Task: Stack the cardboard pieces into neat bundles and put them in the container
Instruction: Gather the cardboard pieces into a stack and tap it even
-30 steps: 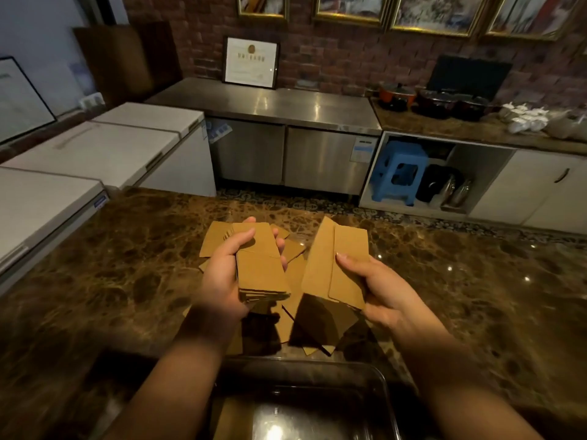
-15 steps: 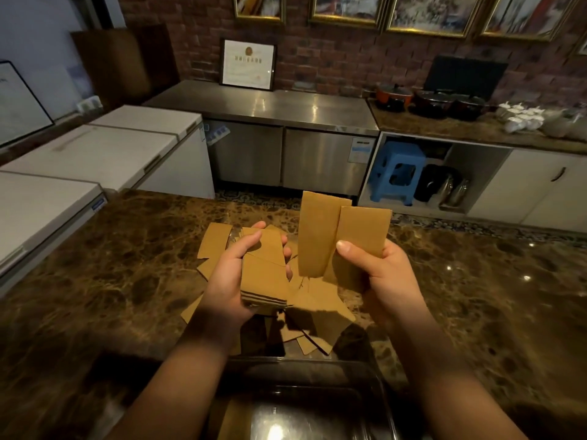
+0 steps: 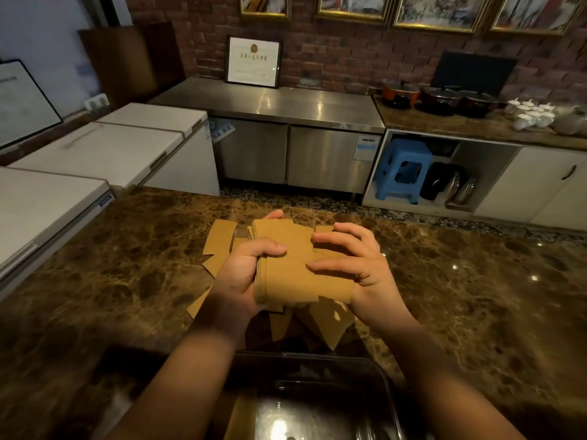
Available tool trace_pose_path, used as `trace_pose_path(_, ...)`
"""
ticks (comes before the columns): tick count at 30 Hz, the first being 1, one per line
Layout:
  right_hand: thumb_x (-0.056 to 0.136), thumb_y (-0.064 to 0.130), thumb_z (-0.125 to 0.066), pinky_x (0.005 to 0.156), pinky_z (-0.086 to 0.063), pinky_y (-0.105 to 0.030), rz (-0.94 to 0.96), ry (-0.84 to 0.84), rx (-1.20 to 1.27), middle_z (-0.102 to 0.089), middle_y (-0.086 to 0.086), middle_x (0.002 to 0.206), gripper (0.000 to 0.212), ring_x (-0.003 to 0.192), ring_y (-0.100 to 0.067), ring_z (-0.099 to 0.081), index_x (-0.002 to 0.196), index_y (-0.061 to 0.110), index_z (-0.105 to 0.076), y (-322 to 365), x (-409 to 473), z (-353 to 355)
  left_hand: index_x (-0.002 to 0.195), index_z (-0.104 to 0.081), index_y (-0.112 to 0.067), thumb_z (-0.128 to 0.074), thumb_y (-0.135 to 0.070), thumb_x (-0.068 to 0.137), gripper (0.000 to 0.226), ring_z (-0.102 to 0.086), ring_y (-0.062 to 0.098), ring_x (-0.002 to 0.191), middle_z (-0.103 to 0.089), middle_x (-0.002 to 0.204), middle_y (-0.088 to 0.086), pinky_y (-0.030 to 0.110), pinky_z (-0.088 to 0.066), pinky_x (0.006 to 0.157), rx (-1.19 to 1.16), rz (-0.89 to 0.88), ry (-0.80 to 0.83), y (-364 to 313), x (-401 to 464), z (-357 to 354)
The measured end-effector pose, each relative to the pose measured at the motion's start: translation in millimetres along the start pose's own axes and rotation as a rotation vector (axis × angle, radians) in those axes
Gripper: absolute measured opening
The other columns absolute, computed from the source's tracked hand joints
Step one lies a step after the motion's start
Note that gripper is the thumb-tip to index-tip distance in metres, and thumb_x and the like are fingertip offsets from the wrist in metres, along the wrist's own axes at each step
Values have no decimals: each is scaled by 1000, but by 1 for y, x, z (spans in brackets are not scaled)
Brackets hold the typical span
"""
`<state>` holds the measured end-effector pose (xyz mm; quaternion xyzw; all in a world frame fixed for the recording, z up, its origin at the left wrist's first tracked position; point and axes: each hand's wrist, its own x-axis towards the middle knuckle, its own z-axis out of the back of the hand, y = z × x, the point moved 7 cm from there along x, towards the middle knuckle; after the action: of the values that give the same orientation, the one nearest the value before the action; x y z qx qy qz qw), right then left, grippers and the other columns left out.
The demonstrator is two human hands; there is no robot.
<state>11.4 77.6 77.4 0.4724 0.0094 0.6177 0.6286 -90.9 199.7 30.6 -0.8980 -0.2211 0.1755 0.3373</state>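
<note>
Left hand: the left hand grips a bundle of cardboard pieces along its left edge, thumb across the top face and fingers curled under and behind.
Right hand: the right hand rests on the right side of the same bundle, fingers spread and bent over the top sheet, palm against the right edge (so both hands hold it at once).
Bundle: held above the counter, the layered edges showing on the left side; the sheets are not fully squared, with corners sticking out at the far end and at the bottom.
Loose pieces: more cardboard lies scattered flat on the counter under and to the left of the hands, overlapping one another.
Container: a dark clear-walled container sits at the near edge of the counter, just below the hands; one cardboard sheet shows inside it at the left.
Background: a blue stool stands in an open cabinet beyond the counter.
</note>
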Motion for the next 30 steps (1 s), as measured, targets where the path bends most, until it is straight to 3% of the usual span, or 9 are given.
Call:
trace_pose_path(3,87,19,-74,106,-35,-66,-39,-151,-156,-70,10,117,21,117,-22,-63,107,24,-76,-5,-7,8,112,-70,-31,-58,-4,66,55,-76,32,72,-69,109,12,48,-60,55,-83,-107,-55,-11,-1,5)
trace_pose_path(5,88,35,-74,96,-52,-58,-257,-224,-51,-74,18,105,18,103,-16,-71,105,31,-72,-20,-17,13,120,-66,-33,-59,-6,66,60,-76,30,73,-69,109,11,46,-60,56,-101,-154,-77,-16,-2,8)
trace_pose_path(7,73,52,-77,79,-63,-43,-597,-267,393,-76,12,102,33,92,-10,-73,101,36,-67,-36,-29,9,124,-63,-35,-60,-7,67,64,-76,28,77,-67,115,11,45,-60,59,-80,-194,-95,-20,-3,10)
trace_pose_path(9,68,44,-82,70,-63,-38,-783,-289,882,-77,-1,107,38,91,-14,-75,102,30,-72,-46,-38,-5,121,-64,-35,-61,-6,66,62,-75,29,84,-66,119,11,47,-60,62,-62,-234,-120,-22,-2,11)
trace_pose_path(11,66,36,-81,67,-62,-38,-847,-241,1122,-77,-7,109,37,94,-20,-75,102,28,-75,-40,-38,-18,117,-65,-34,-63,-2,66,61,-72,30,93,-67,118,12,48,-61,66,-61,-273,-147,-23,-1,11)
trace_pose_path(14,71,30,-83,68,-62,-32,-854,-107,961,-78,-4,106,45,95,-22,-75,114,23,-69,-26,-35,-29,120,-62,-33,-67,0,66,63,-69,31,103,-65,123,14,45,-62,70,-17,-307,-189,-23,-1,11)
trace_pose_path(22,79,21,-81,83,-60,-47,-888,-179,699,-79,-2,104,35,97,-24,-75,112,21,-68,-35,-29,-11,124,-61,-31,-72,-22,75,51,-76,24,90,-78,105,5,42,-61,63,32,-282,-218,-16,2,21)
trace_pose_path(26,68,27,-85,75,-58,-40,-874,99,694,-79,-7,105,45,95,-25,-76,110,17,-73,-44,-13,7,114,-69,-33,-63,-56,81,41,-74,32,98,-77,110,12,48,-60,72,36,-40,-126,-7,5,19)
trace_pose_path(30,62,28,-88,68,-58,-31,-789,420,556,-79,-5,100,32,89,-22,-76,93,25,-80,-45,6,16,126,-59,-22,-61,-52,85,51,-72,30,85,-73,107,18,46,-60,78,41,133,-10,3,4,5)
